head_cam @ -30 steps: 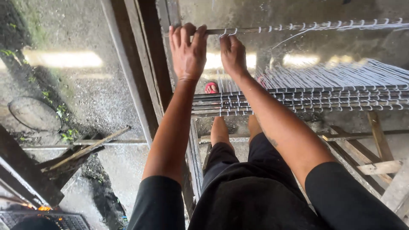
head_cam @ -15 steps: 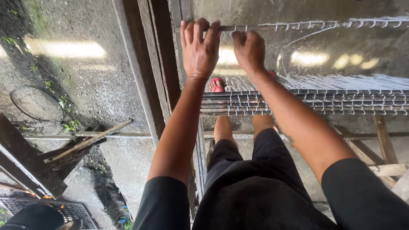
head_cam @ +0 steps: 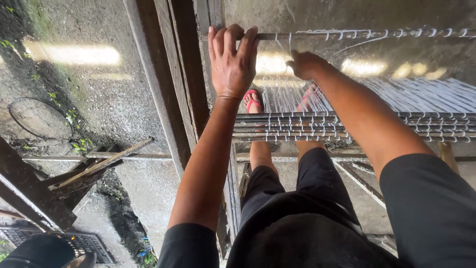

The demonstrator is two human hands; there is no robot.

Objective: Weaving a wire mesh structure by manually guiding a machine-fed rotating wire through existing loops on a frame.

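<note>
Nearest the camera, my black shorts and bare legs [head_cam: 260, 159] stand behind a bundle of steel rods [head_cam: 347, 126] laced with white wire ties, running off to the right. Beyond them, my feet in red sandals [head_cam: 252, 99] rest on the wet concrete floor [head_cam: 99, 99]. Farther out, my left hand [head_cam: 232, 62] is clamped over the left end of the top steel bar [head_cam: 357, 34], fingers hooked across it beside the wooden post [head_cam: 168, 89]. A second ago both my hands sat together on that bar; now my right hand [head_cam: 305, 64] has dropped just below it and closed on a strand of white wire [head_cam: 290, 44] hanging from the bar, apparently pinched between finger and thumb, though the grip itself is turned away from view. As I read it, the shift means the left hand now only steadies the bar while the right works the tie nearest that end. More white ties dot the bar toward the far right. On the left, scrap timber [head_cam: 99, 166] and a round wire ring [head_cam: 39, 119] lie on the ground.
</note>
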